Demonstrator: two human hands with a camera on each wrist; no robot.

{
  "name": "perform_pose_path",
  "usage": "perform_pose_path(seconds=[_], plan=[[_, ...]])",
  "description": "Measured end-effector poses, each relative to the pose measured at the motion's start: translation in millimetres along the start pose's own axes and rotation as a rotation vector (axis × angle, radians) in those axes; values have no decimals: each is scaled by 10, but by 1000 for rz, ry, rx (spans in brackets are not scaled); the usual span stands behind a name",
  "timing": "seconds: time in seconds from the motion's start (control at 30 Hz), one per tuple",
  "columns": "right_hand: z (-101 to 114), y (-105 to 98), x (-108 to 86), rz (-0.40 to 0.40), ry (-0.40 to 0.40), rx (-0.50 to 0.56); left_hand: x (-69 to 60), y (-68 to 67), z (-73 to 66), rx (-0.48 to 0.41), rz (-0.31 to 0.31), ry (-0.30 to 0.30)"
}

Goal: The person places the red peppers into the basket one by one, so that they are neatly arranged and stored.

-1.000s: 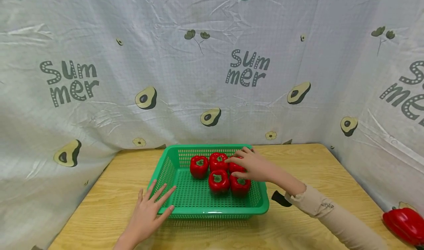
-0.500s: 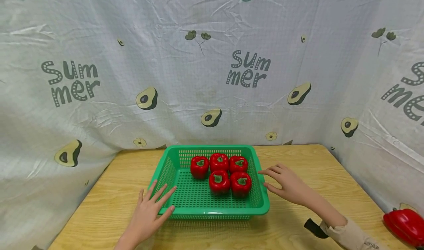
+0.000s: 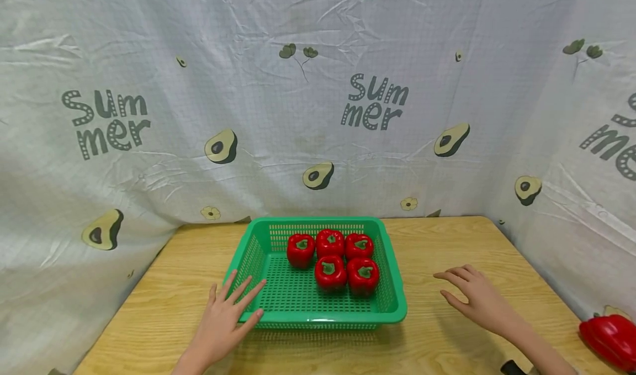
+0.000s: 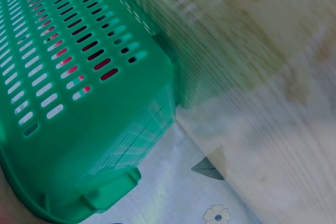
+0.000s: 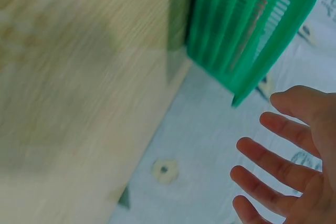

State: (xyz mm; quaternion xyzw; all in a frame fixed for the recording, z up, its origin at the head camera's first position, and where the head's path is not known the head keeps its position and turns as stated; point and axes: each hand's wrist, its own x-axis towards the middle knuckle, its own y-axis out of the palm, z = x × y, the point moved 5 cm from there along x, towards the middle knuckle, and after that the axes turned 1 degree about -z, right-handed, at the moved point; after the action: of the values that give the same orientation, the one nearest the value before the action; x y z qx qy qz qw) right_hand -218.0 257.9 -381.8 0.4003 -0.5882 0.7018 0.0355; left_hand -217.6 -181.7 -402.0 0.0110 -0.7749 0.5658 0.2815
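A green plastic basket (image 3: 318,318) stands on the table with several red bell peppers grouped toward its right side, among them a front pepper (image 3: 330,273). My left hand (image 3: 221,322) rests at the basket's front left corner, its fingers straight and spread over the rim. Over the table to the right of the basket is my right hand (image 3: 479,300), holding nothing, its fingers loosely extended and apart from the basket. The right wrist view shows the same right hand (image 5: 294,156) with spread fingers below the basket corner (image 5: 247,40). One more red bell pepper (image 3: 608,339) lies at the far right.
The wooden table (image 3: 432,242) runs back to a pale cloth (image 3: 268,121) printed with avocados and lettering. That cloth also hangs along both sides. A dark strap (image 3: 512,368) shows near my right wrist.
My right hand has drawn away from the peppers inside the basket, moving right and toward me across the rim. The left hand stays at the corner, and the peppers keep their places.
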Motion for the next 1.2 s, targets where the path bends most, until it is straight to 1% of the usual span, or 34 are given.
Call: perform_pose_path(seconds=[0.13,0.3,0.4,0.57,0.63,0.77,0.83,0.87,1.03,1.07,1.13,1.2], plan=[[-196,-67,-163,-1,55,-32,-2,-8,-6,-2,-8,5],[-479,-162,-401,-39,109,-67,1,-5,-4,0,-4,6],[-643,-224,-561,-40,157,-106,-2,-9,-2,0,-3,5],[-921,-315,-823,52,282,-225,-16,-24,0,-2,-6,2],[-1010,-361,-915,70,307,-266,-20,-29,2,1,-7,1],[-1188,-429,-1059,73,363,-324,-23,-34,10,1,-7,-5],[-1272,-442,-1112,68,385,-323,-27,-35,16,-1,-7,-9],[-1313,-442,-1135,53,385,-306,-27,-34,18,-2,-6,-10],[-1442,-448,-1237,-69,309,-183,-28,-21,27,3,4,-14],[-1461,-443,-1257,-80,304,-165,-29,-19,27,2,6,-14],[-1506,-421,-1294,-76,325,-147,-31,-15,28,-1,9,-18],[-1549,-392,-1331,-58,367,-134,-34,-12,25,-5,11,-19]])
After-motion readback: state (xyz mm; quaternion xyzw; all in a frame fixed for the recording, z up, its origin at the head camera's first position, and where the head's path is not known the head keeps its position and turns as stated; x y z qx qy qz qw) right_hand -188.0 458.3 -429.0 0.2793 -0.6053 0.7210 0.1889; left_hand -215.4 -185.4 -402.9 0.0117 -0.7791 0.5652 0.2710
